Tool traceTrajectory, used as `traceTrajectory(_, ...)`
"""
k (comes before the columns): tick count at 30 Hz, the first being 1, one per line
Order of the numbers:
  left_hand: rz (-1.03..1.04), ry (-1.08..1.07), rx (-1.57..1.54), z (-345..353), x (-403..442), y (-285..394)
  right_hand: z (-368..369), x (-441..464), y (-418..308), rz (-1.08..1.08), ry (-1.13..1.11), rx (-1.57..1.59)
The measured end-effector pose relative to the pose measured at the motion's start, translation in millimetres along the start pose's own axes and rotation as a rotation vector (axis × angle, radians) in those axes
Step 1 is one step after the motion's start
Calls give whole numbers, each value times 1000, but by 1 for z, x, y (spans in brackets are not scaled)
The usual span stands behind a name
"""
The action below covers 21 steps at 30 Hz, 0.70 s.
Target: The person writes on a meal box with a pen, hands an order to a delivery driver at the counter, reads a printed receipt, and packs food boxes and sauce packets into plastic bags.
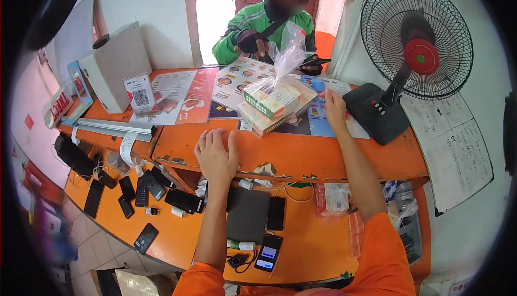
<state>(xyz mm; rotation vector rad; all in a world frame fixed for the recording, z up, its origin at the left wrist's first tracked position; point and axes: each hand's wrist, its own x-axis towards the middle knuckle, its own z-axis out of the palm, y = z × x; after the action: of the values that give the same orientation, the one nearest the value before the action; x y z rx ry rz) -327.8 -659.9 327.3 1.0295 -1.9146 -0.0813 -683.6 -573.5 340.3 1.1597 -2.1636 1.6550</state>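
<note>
- My left hand (216,158) is empty, palm down with fingers a little spread, over the near edge of the orange counter (291,158).
- My right hand (335,114) holds nothing either; its fingers are loosely extended, just beside the bagged boxes.
- The bagged boxes (269,105) look fairly light to me, stiff card inside thin, slippery plastic. The card could crush at the corners, and the stack might slide inside the film.
- I judge the gathered neck (277,78) the simplest hold; a palm under the bottom box would keep the stack level.
- The bag sits on the counter between my hands, farther out than my left and just left of my right, apart from both.
- Under and around it lie printed menu sheets (229,88); the fan (420,53) stands to my right.
- Beyond the bag, a person in green (253,18) holds a phone (316,61).
</note>
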Motion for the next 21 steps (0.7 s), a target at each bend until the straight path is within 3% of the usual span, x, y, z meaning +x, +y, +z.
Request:
traceTrajectory(15, -35, -129, 36, 2, 1, 2, -5, 1, -5, 113, -38, 54)
traceTrajectory(18, -24, -166, 27, 1, 3, 0, -5, 0, -5, 28, 14, -21)
traceTrajectory(21, -3, -249, 0, 2, 5, 5, 11, 9, 23, -26, 16, 106)
